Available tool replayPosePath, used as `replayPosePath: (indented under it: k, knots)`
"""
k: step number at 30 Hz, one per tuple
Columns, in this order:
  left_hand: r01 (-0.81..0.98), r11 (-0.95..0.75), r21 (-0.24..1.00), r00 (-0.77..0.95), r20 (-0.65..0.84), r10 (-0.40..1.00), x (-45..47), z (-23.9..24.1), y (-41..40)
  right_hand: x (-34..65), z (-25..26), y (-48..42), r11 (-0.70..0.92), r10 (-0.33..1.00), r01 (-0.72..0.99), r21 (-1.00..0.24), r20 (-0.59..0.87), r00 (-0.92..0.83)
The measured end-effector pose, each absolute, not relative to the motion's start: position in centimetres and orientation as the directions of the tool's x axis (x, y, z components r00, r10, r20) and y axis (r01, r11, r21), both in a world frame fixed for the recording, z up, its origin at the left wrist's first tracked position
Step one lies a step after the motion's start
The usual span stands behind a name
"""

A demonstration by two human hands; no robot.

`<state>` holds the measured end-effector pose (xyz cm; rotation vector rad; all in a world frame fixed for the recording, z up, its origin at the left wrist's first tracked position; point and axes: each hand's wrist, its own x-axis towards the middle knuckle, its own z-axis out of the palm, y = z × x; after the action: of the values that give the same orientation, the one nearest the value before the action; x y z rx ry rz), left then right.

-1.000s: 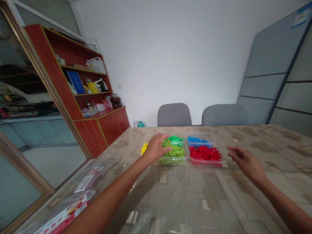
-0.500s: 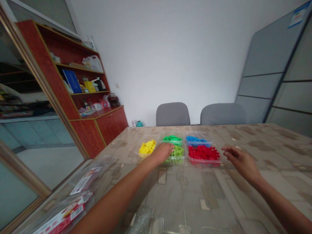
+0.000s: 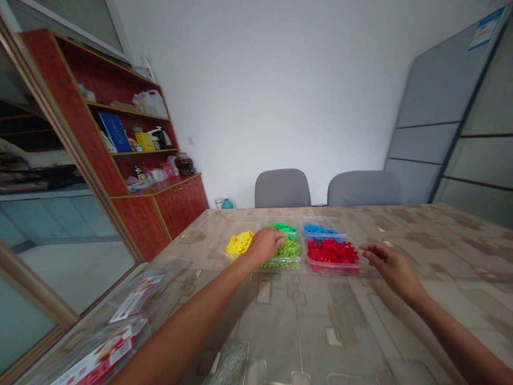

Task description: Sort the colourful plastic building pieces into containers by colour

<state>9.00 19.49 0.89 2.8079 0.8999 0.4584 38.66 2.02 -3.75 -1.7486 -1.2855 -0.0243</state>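
Note:
My left hand (image 3: 264,244) hovers over the near edge of the clear box of light green plastic pieces (image 3: 287,249). Its fingers are curled down and pinched together; whatever they may hold is hidden. To the right of the red plastic pieces (image 3: 331,252) is my right hand (image 3: 390,266), fingers apart, with nothing seen in it. Yellow flat pieces (image 3: 239,242) lie in a clear box left of my left hand. Darker green pieces (image 3: 284,228) and blue pieces (image 3: 320,231) sit in clear boxes behind.
The boxes stand on a patterned table (image 3: 300,321). Clear plastic packaging with red labels (image 3: 108,350) lies at the left edge. Two grey chairs (image 3: 282,188) stand across the table, and a red-brown cabinet (image 3: 176,200) is at the back left.
My left hand has risen slightly above the light green pieces. My right hand stays beside the red pieces, and the whole view has shifted a little.

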Motion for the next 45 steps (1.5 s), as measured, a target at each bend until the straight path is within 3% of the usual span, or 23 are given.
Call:
replayPosePath:
  k: [5, 15, 24, 37, 45]
  knots:
    - [0.477, -0.838, 0.266, 0.824, 0.197, 0.531, 10.5, 1.3, 19.6, 38.6, -3.6, 1.9, -0.011, 0.737, 0.758, -0.652, 0.507, 0.447]
    - [0.658, -0.714, 0.237, 0.665, 0.260, 0.700, 8.7, 1.5, 18.2, 38.3, -3.5, 2.0, -0.018, 0.737, 0.742, -0.670, 0.493, 0.463]
    - [0.440, -0.860, 0.259, 0.841, 0.216, 0.496, 9.5, 2.4, 19.7, 38.1, -3.2, 1.8, -0.004, 0.740, 0.753, -0.658, 0.505, 0.445]
    - [0.469, -0.844, 0.259, 0.807, 0.264, 0.529, 9.1, 1.6, 20.4, 38.0, -3.1, 1.8, -0.011, 0.755, 0.752, -0.659, 0.488, 0.438]
    - [0.500, -0.833, 0.235, 0.815, 0.198, 0.545, 7.7, 1.8, 20.7, 37.9, -3.2, 1.9, -0.021, 0.756, 0.744, -0.668, 0.476, 0.448]
